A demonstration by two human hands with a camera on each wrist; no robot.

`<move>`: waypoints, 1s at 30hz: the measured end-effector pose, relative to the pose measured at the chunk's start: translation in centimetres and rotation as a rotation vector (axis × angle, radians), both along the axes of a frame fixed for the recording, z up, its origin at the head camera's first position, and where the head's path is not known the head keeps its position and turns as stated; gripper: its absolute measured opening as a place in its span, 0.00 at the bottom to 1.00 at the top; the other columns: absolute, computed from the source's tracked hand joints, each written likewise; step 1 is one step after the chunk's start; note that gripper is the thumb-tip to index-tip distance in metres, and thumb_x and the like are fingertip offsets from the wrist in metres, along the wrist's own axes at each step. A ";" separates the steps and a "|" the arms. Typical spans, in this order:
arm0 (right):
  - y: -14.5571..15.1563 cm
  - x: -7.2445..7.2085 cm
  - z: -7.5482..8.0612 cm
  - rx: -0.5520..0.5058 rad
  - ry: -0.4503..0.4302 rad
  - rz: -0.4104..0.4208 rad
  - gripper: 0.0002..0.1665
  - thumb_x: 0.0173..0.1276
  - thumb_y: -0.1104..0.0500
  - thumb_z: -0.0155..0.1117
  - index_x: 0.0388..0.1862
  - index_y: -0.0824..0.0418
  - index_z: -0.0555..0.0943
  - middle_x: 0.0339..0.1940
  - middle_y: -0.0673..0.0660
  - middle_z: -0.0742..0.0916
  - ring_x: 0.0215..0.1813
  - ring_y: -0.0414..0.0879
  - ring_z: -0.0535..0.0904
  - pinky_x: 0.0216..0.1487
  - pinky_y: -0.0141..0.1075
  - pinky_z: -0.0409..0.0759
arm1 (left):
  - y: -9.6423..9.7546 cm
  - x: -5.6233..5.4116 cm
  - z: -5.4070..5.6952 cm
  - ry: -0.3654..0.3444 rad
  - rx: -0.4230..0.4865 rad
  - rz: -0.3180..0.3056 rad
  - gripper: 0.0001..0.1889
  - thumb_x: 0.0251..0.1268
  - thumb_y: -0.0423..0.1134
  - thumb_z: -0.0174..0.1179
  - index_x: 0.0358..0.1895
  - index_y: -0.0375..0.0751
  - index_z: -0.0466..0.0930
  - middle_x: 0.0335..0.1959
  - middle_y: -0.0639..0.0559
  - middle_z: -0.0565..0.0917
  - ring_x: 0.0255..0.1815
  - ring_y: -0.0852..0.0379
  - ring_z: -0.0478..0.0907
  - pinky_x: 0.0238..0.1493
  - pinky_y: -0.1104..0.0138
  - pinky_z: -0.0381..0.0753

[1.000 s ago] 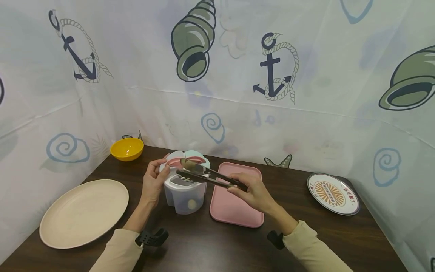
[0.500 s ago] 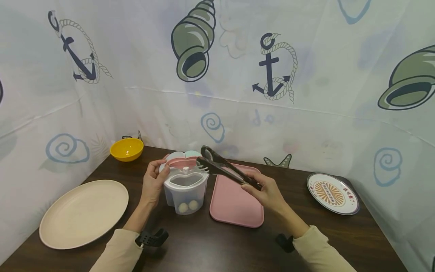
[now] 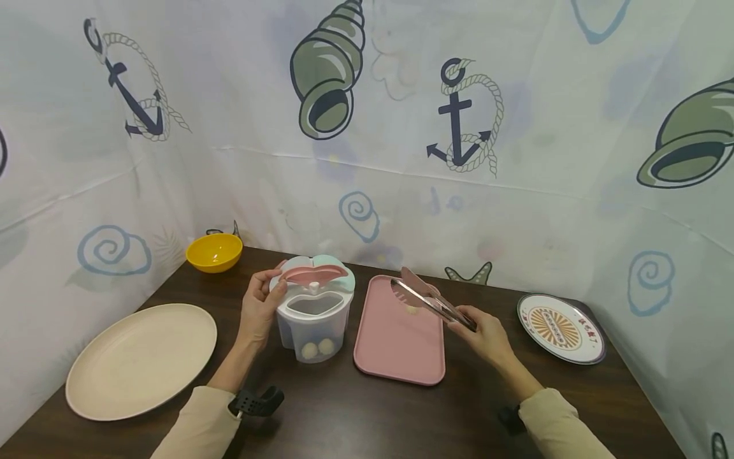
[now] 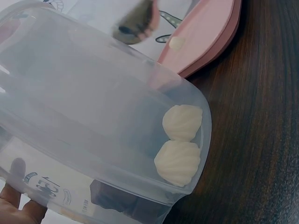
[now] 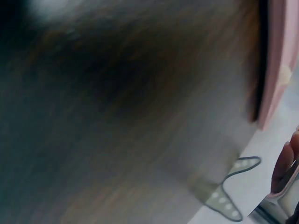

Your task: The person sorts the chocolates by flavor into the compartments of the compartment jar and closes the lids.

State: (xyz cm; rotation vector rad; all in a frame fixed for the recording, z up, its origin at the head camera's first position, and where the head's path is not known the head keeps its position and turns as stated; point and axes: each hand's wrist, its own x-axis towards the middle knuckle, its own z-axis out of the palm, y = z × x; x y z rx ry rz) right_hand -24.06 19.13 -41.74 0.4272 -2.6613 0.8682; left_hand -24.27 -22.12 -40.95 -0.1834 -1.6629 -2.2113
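Observation:
My left hand (image 3: pixel 260 309) grips the left side of a clear plastic storage container (image 3: pixel 314 328) at its lid (image 3: pixel 334 268). The pink flap (image 3: pixel 312 275) stands raised behind an uncovered opening. Two cream-coloured pleated pieces, like small buns (image 4: pixel 182 122), lie at the bottom of the container. My right hand (image 3: pixel 484 335) holds tongs (image 3: pixel 432 299) above the far right part of the pink tray (image 3: pixel 398 347). Their jaws are apart, and a small cream piece (image 4: pixel 176 43) rests on the tray beneath them. In the right wrist view, only some fingers (image 5: pixel 282 168) and part of the tongs show.
An oval beige plate (image 3: pixel 143 360) lies to the left and a yellow bowl (image 3: pixel 215 253) at the back left. On the right is a round printed plate (image 3: pixel 562 328). A patterned cloth (image 3: pixel 395 210) hangs behind the dark wooden table (image 3: pixel 344 417).
My right hand has moved the tongs from over the container's opening rightward to above the tray. Two cream pieces now show inside the container, where one showed before. My left hand stays put.

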 end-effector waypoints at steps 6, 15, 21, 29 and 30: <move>1.1 -0.3 -0.3 0.064 -0.095 -0.050 0.21 0.58 0.53 0.70 0.48 0.61 0.80 0.27 0.52 0.82 0.20 0.40 0.64 0.22 0.33 0.64 | 0.0 0.1 0.4 -0.036 -0.031 0.006 0.12 0.67 0.31 0.54 0.51 0.37 0.68 0.67 0.40 0.69 0.59 0.68 0.72 0.57 0.79 0.71; 1.7 -0.5 -0.1 0.098 -0.150 -0.048 0.21 0.58 0.53 0.69 0.48 0.62 0.80 0.28 0.53 0.83 0.23 0.42 0.67 0.26 0.35 0.65 | 0.1 0.3 0.6 -0.050 -0.034 0.011 0.11 0.67 0.31 0.54 0.50 0.39 0.69 0.66 0.44 0.71 0.60 0.66 0.71 0.57 0.79 0.71; 1.8 -0.5 -0.2 0.117 -0.140 -0.040 0.20 0.57 0.53 0.70 0.46 0.63 0.81 0.28 0.53 0.84 0.24 0.41 0.68 0.26 0.35 0.66 | 0.1 0.3 0.8 -0.053 -0.035 0.008 0.12 0.67 0.31 0.54 0.52 0.37 0.67 0.66 0.44 0.71 0.59 0.68 0.72 0.57 0.79 0.71; 1.8 -0.6 -0.1 0.125 -0.166 -0.034 0.17 0.59 0.53 0.68 0.44 0.60 0.82 0.24 0.49 0.81 0.24 0.42 0.68 0.27 0.35 0.65 | 0.1 0.3 0.9 -0.044 -0.034 0.006 0.13 0.67 0.31 0.53 0.52 0.35 0.66 0.67 0.37 0.67 0.60 0.68 0.71 0.57 0.78 0.70; 1.8 -0.7 -0.1 0.127 -0.168 -0.035 0.16 0.59 0.53 0.68 0.44 0.60 0.82 0.24 0.49 0.81 0.24 0.42 0.68 0.26 0.35 0.65 | 0.1 0.3 0.9 -0.042 -0.032 0.007 0.12 0.67 0.30 0.53 0.51 0.34 0.66 0.67 0.37 0.67 0.60 0.68 0.71 0.57 0.79 0.70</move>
